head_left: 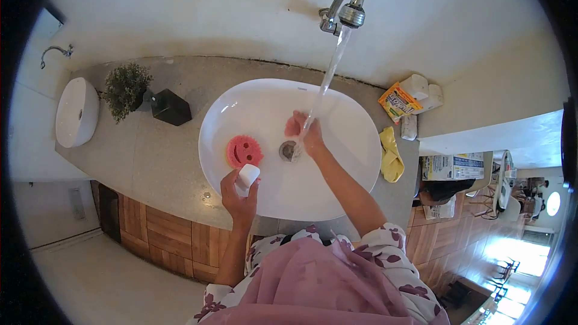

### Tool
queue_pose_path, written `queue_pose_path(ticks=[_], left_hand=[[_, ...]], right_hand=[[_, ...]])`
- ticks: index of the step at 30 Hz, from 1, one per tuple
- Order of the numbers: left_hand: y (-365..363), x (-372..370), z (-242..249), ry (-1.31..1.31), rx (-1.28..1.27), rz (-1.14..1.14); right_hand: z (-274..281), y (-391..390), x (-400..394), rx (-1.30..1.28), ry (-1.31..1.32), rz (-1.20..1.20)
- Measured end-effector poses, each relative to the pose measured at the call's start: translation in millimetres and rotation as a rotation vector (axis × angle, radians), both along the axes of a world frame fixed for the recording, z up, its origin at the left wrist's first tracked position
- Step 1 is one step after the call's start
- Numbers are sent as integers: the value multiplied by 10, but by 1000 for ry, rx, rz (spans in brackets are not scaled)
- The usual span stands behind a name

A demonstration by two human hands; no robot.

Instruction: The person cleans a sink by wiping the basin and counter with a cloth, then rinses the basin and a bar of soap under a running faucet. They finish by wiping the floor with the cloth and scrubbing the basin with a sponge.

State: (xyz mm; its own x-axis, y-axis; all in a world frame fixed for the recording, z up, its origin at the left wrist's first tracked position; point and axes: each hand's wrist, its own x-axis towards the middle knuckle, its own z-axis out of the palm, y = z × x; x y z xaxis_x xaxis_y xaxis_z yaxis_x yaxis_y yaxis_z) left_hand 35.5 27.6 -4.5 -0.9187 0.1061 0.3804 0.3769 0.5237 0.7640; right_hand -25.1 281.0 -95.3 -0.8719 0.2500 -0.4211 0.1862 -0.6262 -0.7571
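Observation:
My left hand point(239, 198) is closed round a small white block point(248, 174) over the front left part of the white oval basin point(277, 189). Just beyond it, a round pink sponge with a smiley face point(244, 151) lies in the basin. Water point(331, 69) runs from the curved metal faucet point(352, 9) onto my right hand point(312, 135), near the drain point(288, 151). A reddish-pink thing point(292, 126) shows at the fingers of my right hand, which seem to hold it; its shape is partly hidden.
Left on the counter point(150, 162) are a dark box point(170, 107), a plant point(126, 91) and a second white basin point(78, 112). Right of the sink lie a yellow cloth point(391, 155), an orange packet point(398, 102) and white rolls point(415, 86).

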Motion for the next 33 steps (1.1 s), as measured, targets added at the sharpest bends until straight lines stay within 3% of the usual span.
queue_pose_path(ticks=[1,2,4,6,8,14,18,21,23,24,25,26,27,31,33], left_hand=[[2,-3,-8,0,0,-1],[0,-2,-21,-2,-2,3],[-9,1,-33,-7,-3,3],[-19,7,-42,-9,-14,12],[-17,0,-42,-9,-1,3],[-26,-5,-58,-22,3,6],[3,-4,3,-15,20,-4],[9,5,-12,-30,26,13],[-8,1,-22,-22,16,4],[-9,3,-29,-14,18,0],[-6,4,-35,-8,15,1],[-1,4,-41,-14,46,5],[-1,9,-44,-21,78,8],[1,20,-47,-49,89,24],[2,17,-43,-47,78,22]], right_hand=[[52,55,-80,375,164,-55],[120,171,-120,375,162,-57],[551,466,-60,2226,457,70],[633,799,185,2399,169,545],[776,1110,607,2481,234,628],[804,559,1829,2001,-297,1107],[853,-457,1997,1441,-154,1333],[884,-782,1704,1322,63,1186],[650,-757,1404,292,-130,754],[369,-680,1293,356,-53,506],[307,-600,1171,240,-143,277],[317,-470,987,200,-285,167],[364,-377,885,157,-232,32],[364,-117,579,-106,-289,-90],[307,-81,535,-84,-370,60]])
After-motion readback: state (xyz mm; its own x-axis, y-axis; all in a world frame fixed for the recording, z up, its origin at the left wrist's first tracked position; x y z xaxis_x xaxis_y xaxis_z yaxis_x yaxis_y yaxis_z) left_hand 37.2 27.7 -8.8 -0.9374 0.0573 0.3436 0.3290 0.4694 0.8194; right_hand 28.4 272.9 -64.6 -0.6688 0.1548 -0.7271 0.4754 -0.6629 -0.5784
